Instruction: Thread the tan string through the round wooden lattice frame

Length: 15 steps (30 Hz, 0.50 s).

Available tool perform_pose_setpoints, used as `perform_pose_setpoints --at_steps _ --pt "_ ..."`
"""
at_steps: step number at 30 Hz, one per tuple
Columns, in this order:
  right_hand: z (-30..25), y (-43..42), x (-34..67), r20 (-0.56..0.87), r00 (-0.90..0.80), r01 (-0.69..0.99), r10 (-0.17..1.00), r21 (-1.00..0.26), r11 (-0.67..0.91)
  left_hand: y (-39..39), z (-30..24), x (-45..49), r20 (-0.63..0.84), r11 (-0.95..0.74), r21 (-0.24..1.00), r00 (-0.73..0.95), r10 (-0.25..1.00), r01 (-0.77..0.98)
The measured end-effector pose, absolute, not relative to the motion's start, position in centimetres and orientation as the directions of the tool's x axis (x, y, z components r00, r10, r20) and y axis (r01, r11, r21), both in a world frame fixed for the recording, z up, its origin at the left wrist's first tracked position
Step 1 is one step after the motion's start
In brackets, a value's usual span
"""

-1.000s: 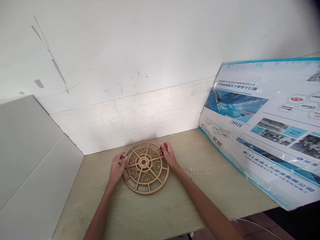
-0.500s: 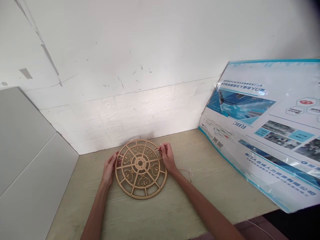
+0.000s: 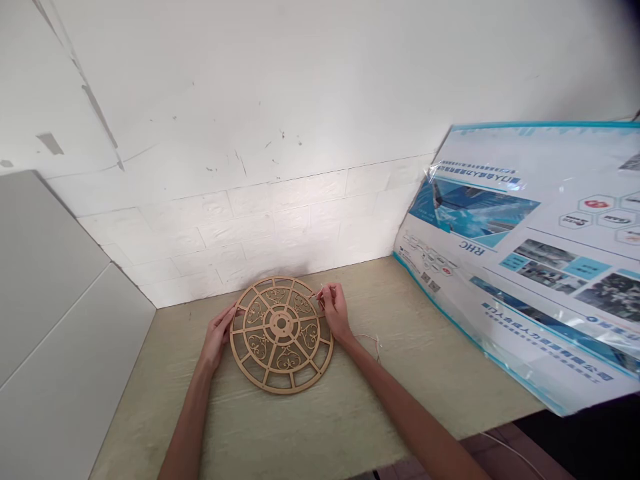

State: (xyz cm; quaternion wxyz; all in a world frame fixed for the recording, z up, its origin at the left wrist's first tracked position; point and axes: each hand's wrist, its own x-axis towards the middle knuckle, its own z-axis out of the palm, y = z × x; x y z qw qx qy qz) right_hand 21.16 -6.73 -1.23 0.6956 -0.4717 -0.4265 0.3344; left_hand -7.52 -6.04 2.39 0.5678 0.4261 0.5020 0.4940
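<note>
A round wooden fretwork disc [image 3: 281, 334] with spokes and scroll cut-outs lies flat on the pale table [image 3: 320, 420] near the white brick wall. My left hand [image 3: 219, 335] rests at the disc's left rim, fingers curled under its edge. My right hand [image 3: 335, 313] is at the disc's upper right rim, fingers pinched on a thin pale string [image 3: 373, 341] that trails off to the right across the table.
A large glossy printed poster [image 3: 520, 267] leans up from the table's right side. A grey panel [image 3: 55, 320] stands at the left. The white wall runs along the back, and the table's front edge is near the bottom right.
My left hand slid from the disc's face to its left rim. The view shifted a little left. My right hand keeps its pinch at the upper right rim.
</note>
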Motion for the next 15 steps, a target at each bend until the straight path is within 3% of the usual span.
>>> perform_pose_setpoints --at_steps 7,11,15 --pt "-1.0 -6.6 21.4 0.258 0.476 -0.125 0.841 -0.927 0.354 -6.0 2.6 -8.9 -0.174 0.197 0.976 0.224 0.959 -0.089" --pt "-1.1 -6.5 21.7 0.204 0.545 -0.173 0.814 -0.922 0.347 -6.0 2.4 -8.9 -0.165 0.201 0.961 0.189 0.968 -0.19" --pt "-1.6 -5.7 22.7 0.071 0.617 -0.323 0.784 -0.885 0.335 -6.0 2.3 -8.7 -0.099 0.137 0.936 0.131 0.986 -0.323"
